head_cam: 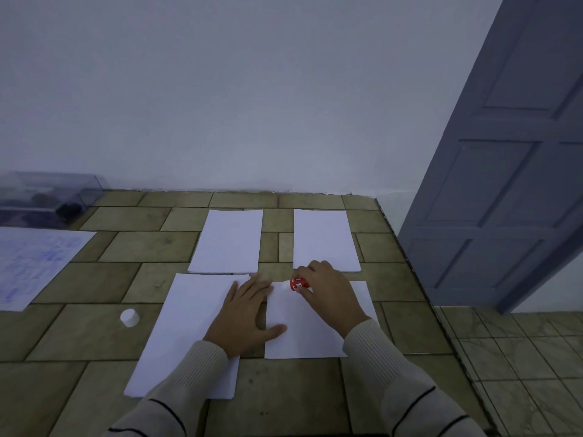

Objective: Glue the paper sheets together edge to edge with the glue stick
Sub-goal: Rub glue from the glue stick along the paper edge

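Gripping the red cylindrical glue stick point(298, 284), the right hand point(328, 291) sets its white tip on the upper left corner of the lower-right white paper sheet point(303, 337); that sheet's long left edge runs down the frame. The left hand point(243, 313) lies flat and open (thumb on that sheet), bridging onto the lower-left white paper sheet point(186, 335).

The white paper sheets point(189, 335) look smooth and matt. The olive-brown tiled counter point(94, 335) has a dull, mottled, stone-like surface. The small red glue stick point(298, 284) and the round white cap point(129, 317) seem to be smooth plastic. The cream sleeves point(202, 367) are ribbed knitted cloth. The clear box point(47, 190) is glossy plastic.
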